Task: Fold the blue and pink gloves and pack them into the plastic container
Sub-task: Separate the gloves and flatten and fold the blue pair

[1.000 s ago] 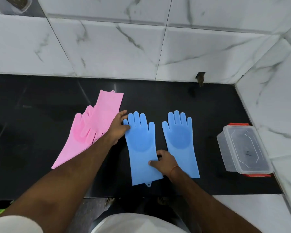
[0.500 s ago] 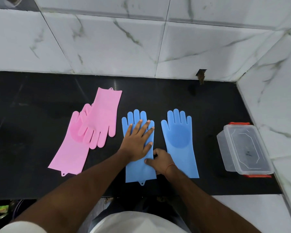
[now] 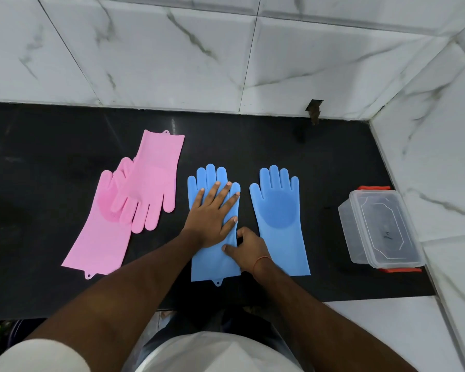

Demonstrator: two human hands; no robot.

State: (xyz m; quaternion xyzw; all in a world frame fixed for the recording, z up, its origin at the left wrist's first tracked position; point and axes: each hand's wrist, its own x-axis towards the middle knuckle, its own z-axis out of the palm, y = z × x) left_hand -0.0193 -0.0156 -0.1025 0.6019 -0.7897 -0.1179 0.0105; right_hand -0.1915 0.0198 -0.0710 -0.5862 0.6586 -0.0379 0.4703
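Two blue gloves lie palm up on the black counter [image 3: 253,140], fingers pointing at the wall. My left hand [image 3: 212,213] presses flat with spread fingers on the left blue glove [image 3: 212,264]. My right hand [image 3: 249,249] pinches that glove's right edge near the cuff, its fingers curled. The right blue glove [image 3: 279,218] lies untouched beside it. To the left, one pink glove [image 3: 156,170] lies across another pink glove [image 3: 100,237]. The clear plastic container [image 3: 346,224] with red clips stands at the right, its lid on.
White marble wall tiles [image 3: 172,63] close off the back and right side of the counter. A small dark hole [image 3: 314,111] sits at the wall's base. The counter's front edge runs just below the glove cuffs.
My left hand moved from the pink glove's edge onto the left blue glove and now lies flat on it. The right hand stayed at that glove's right edge.
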